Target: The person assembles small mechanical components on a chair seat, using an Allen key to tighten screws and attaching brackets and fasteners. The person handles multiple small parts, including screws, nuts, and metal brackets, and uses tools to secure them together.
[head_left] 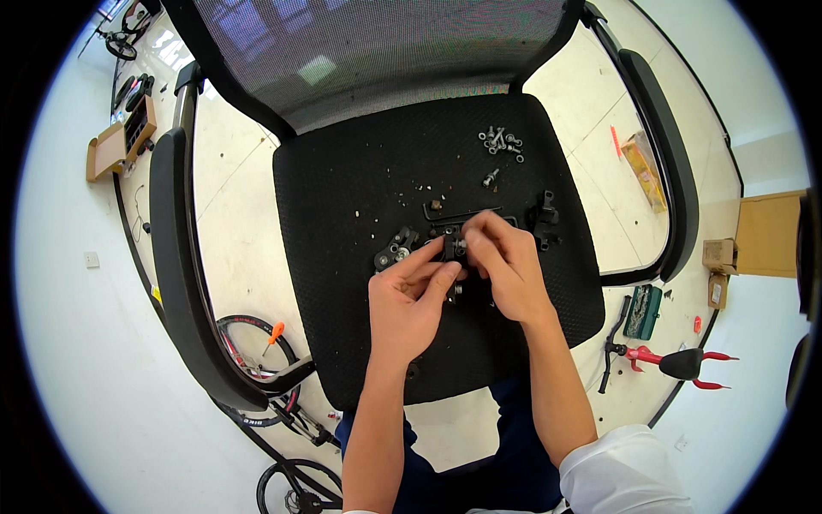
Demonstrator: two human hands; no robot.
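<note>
"What is at the left on your chair seat (334,300)?"
"A black metal component (394,250), just beside your left hand (407,300)."
"How is that grip?"
"Closed: your thumb and fingers hold a small black bracket (449,248) above the middle of the seat."
"And your right hand (514,270)?"
"Its fingertips pinch a silver bolt (461,244) on the bracket's right side. Beyond it you have loose silver bolts (503,142) near the back edge, then more black parts (546,218) near the right edge."
</note>
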